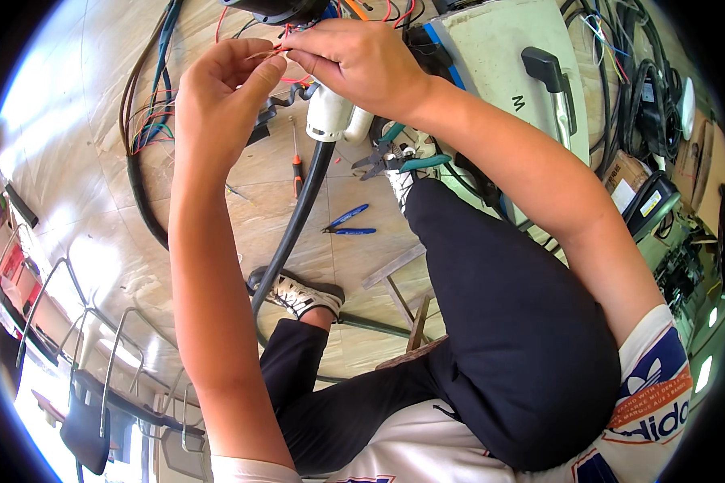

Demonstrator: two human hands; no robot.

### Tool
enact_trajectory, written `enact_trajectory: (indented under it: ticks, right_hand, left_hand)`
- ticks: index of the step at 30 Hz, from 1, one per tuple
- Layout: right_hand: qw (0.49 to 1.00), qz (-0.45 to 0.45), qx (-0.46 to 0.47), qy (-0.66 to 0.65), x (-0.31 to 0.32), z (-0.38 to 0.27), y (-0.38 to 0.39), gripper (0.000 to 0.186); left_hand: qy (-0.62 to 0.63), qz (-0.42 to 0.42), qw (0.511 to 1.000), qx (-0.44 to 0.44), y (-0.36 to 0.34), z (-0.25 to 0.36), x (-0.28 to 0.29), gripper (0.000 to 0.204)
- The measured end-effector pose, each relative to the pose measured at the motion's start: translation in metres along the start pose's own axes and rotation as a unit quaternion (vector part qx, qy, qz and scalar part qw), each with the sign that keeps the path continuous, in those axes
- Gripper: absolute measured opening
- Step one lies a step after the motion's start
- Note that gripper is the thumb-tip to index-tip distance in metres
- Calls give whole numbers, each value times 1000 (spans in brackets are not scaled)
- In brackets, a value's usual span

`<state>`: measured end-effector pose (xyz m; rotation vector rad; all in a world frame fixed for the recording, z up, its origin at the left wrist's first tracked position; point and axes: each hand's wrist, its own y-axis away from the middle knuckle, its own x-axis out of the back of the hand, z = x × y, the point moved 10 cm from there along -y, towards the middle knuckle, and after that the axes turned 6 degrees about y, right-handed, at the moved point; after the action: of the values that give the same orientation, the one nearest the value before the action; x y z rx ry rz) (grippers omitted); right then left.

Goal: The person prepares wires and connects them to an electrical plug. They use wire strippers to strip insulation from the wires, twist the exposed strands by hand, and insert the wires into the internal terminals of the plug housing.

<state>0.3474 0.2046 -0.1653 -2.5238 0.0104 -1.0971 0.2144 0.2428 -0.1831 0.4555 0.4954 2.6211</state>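
My left hand point(229, 88) and my right hand point(358, 64) meet at the top of the view. Both pinch thin red wires point(279, 50) between thumb and fingers; stripped copper-coloured ends show at the left fingertips. Just beyond my hands is a round black part point(278, 10) with more coloured wires around it. Below my right hand stands a white plastic connector housing point(327, 113), with a thick black cable point(304, 201) running from it toward me. Green-handled pliers point(403, 163) lie open near my right shoe.
An orange-handled screwdriver point(297, 173) and blue flush cutters point(350, 221) lie on the tiled floor. A pale machine casing point(511, 56) with a black-handled lever stands at right. Cable bundles point(141, 185) lie at left, more coils point(648, 105) at far right. A wooden stool point(415, 326) is under me.
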Motion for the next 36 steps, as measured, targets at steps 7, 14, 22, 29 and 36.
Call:
enact_trajectory:
  ticks: [7, 14, 22, 29, 36]
  right_hand:
    - [999, -10, 3, 35, -3, -2, 2, 18]
    - [999, -24, -8, 31, -9, -3, 0, 15]
    - [997, -1, 23, 74, -15, -7, -6, 20]
    - [999, -12, -8, 39, -19, 0, -6, 17]
    - [1000, -17, -15, 5, -18, 4, -10, 17]
  left_hand:
    - [11, -8, 1000, 27, -2, -3, -3, 27]
    - [75, 16, 991, 108, -4, -18, 2, 18]
    - [101, 3, 987, 126, -14, -25, 12, 19]
    - [-38, 44, 997, 51, -14, -11, 19, 19]
    - [83, -37, 986, 139, -18, -24, 12, 19]
